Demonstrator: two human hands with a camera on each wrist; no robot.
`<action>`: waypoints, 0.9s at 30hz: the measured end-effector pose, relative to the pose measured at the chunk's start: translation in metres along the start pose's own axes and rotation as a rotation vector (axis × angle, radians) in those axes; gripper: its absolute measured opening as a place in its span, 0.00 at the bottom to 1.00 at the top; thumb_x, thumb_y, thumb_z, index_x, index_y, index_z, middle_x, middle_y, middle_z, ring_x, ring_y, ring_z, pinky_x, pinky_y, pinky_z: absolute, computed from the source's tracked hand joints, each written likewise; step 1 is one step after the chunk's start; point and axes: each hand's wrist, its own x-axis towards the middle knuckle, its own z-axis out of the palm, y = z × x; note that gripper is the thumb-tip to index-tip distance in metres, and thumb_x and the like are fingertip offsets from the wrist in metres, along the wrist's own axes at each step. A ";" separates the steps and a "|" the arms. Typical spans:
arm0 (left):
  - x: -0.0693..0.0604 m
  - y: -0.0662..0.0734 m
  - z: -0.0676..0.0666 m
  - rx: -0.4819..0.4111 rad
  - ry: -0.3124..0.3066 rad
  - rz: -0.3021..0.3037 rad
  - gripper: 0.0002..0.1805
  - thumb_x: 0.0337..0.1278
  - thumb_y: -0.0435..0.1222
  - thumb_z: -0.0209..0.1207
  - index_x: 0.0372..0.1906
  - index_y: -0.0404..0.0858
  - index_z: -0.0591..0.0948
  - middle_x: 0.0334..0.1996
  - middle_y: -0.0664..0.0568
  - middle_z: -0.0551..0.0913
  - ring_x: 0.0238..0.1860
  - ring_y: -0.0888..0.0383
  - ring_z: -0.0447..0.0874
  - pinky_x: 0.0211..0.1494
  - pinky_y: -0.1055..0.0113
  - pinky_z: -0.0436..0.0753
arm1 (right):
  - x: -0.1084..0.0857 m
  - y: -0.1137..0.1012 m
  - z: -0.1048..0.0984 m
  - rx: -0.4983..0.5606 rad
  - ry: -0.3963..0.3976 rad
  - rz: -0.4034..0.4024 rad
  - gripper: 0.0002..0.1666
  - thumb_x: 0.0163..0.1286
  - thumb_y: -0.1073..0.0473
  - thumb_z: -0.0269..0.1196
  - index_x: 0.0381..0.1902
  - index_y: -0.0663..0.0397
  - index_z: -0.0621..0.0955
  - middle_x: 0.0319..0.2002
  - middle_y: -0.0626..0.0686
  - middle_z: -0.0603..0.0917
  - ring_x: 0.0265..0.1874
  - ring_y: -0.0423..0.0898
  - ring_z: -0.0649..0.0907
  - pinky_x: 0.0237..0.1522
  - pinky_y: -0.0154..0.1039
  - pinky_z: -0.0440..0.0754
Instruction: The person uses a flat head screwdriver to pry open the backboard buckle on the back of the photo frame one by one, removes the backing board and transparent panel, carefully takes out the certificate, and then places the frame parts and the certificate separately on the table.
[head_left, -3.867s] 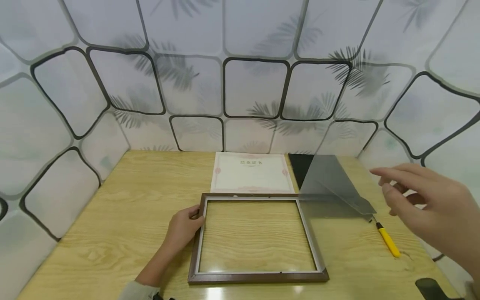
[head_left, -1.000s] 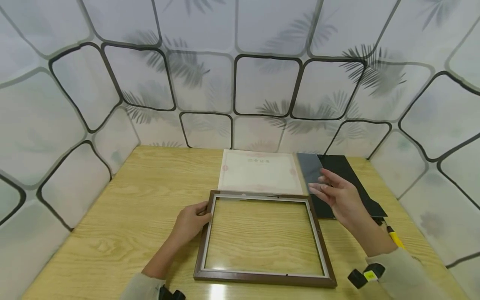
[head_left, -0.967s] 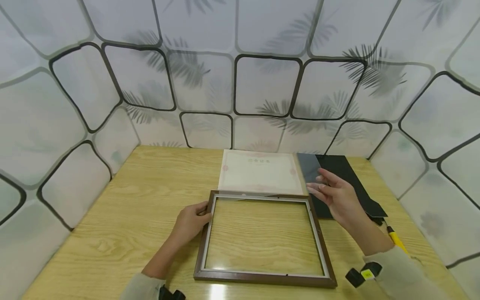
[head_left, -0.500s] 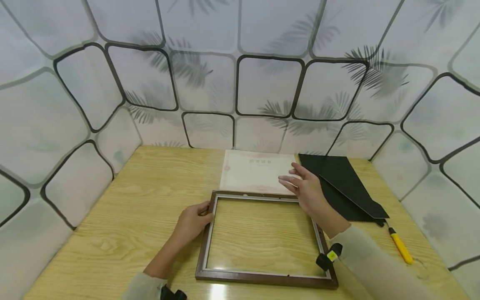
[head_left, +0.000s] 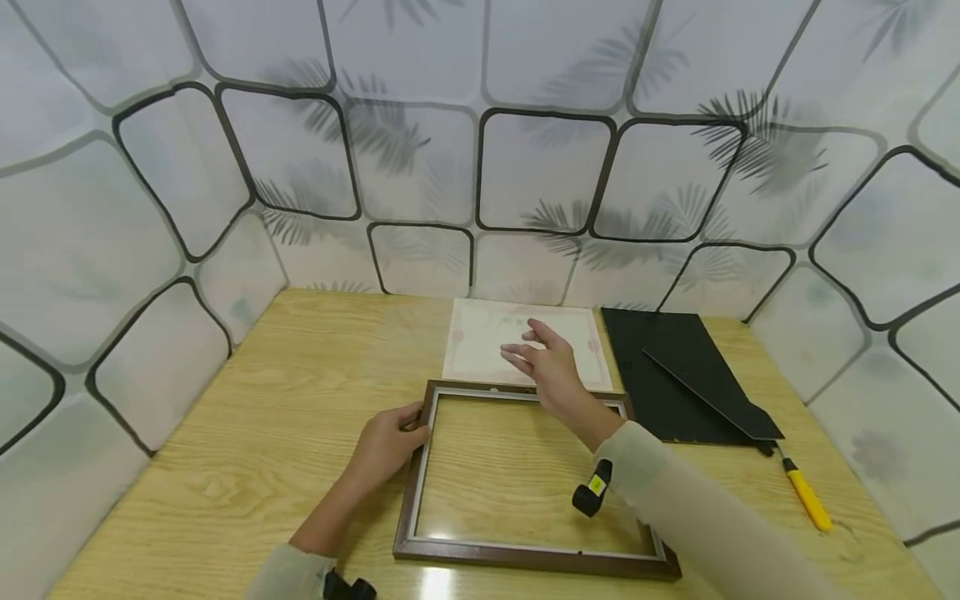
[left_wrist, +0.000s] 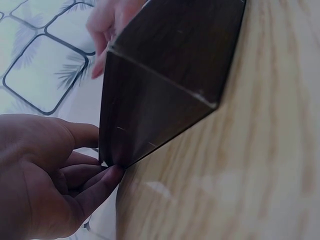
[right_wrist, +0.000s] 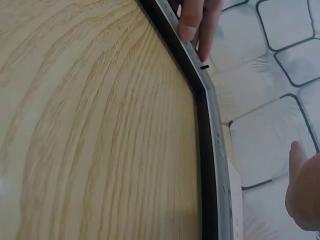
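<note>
An open brown picture frame [head_left: 536, 562] with a silver inner lip lies flat on the table. My left hand [head_left: 384, 443] grips its left side; the left wrist view shows thumb and fingers pinching the frame's edge. Beyond the frame's far side, my right hand [head_left: 546, 360] is raised above a white certificate [head_left: 468, 362]. Its fingertips pinch the right edge of a clear sheet [head_left: 423, 337], whose faint haze spreads leftward over the certificate and table. The sheet's outline is barely visible. In the right wrist view only part of the right hand [right_wrist: 305, 192] shows.
A black backing board [head_left: 645, 379] with a raised support flap [head_left: 712, 396] lies at the back right. Near it is a yellow-handled tool [head_left: 808, 500], its tip hidden by the board. A patterned curtain [head_left: 420, 167] surrounds the wooden table [head_left: 247, 433].
My right hand has swung left from the far right, over the black board, to above the certificate, carrying the clear sheet. The left hand keeps hold of the frame, which stays in place.
</note>
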 end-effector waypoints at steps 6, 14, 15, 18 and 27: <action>-0.001 0.002 -0.001 0.011 -0.011 0.011 0.29 0.66 0.37 0.62 0.69 0.34 0.74 0.63 0.39 0.79 0.65 0.42 0.77 0.63 0.49 0.80 | 0.011 0.020 0.025 -0.029 0.010 0.000 0.41 0.72 0.79 0.52 0.80 0.57 0.57 0.62 0.61 0.65 0.44 0.45 0.87 0.53 0.33 0.84; 0.001 0.002 -0.002 0.005 -0.019 0.012 0.28 0.66 0.37 0.62 0.69 0.33 0.75 0.62 0.38 0.80 0.63 0.42 0.79 0.63 0.49 0.80 | 0.021 0.040 0.052 -0.135 -0.066 0.046 0.41 0.73 0.74 0.57 0.79 0.61 0.57 0.69 0.67 0.64 0.56 0.58 0.83 0.56 0.39 0.84; 0.001 0.002 -0.003 0.002 -0.020 0.011 0.28 0.66 0.37 0.62 0.69 0.33 0.74 0.62 0.38 0.80 0.63 0.42 0.79 0.63 0.49 0.80 | 0.022 0.041 0.054 -0.153 -0.083 0.053 0.40 0.73 0.73 0.56 0.79 0.61 0.57 0.69 0.67 0.65 0.57 0.59 0.83 0.56 0.40 0.83; 0.002 0.002 -0.003 0.000 -0.019 0.013 0.28 0.66 0.37 0.62 0.69 0.33 0.75 0.62 0.38 0.80 0.64 0.42 0.78 0.64 0.49 0.79 | 0.027 0.044 0.059 -0.206 -0.133 0.083 0.38 0.73 0.74 0.53 0.78 0.63 0.58 0.69 0.66 0.68 0.57 0.60 0.83 0.56 0.42 0.84; 0.002 0.001 -0.003 0.003 -0.001 0.024 0.27 0.64 0.35 0.63 0.67 0.32 0.76 0.59 0.38 0.82 0.63 0.44 0.79 0.63 0.49 0.80 | 0.041 0.055 0.070 -0.300 -0.170 0.134 0.36 0.72 0.76 0.53 0.77 0.65 0.61 0.68 0.67 0.73 0.53 0.57 0.86 0.50 0.38 0.86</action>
